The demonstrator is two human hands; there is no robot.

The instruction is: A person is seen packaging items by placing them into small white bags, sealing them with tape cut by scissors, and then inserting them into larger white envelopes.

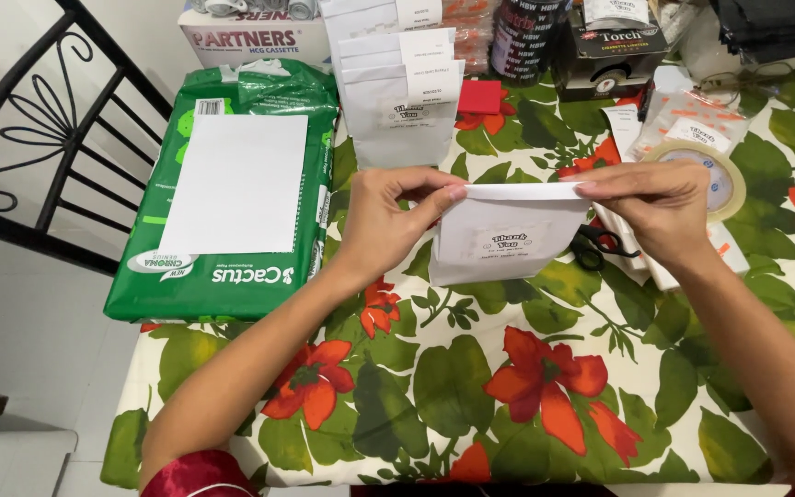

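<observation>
both hands pinch white pouch [508, 241] top edge: left hand [386, 216] at left corner, right hand [660, 207] at right, keeping flap flat. pouch upright above table [471, 387], label facing camera. scissors [600, 247] behind it.

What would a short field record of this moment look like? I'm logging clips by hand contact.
left hand: pinches top left edge of white paper pouch
right hand: pinches pouch's top right edge
pouch: upright, label facing camera
surface: floral tablecloth
left of hands: green paper ream
behind: standing white pouches
right: tape roll, black scissors
</observation>
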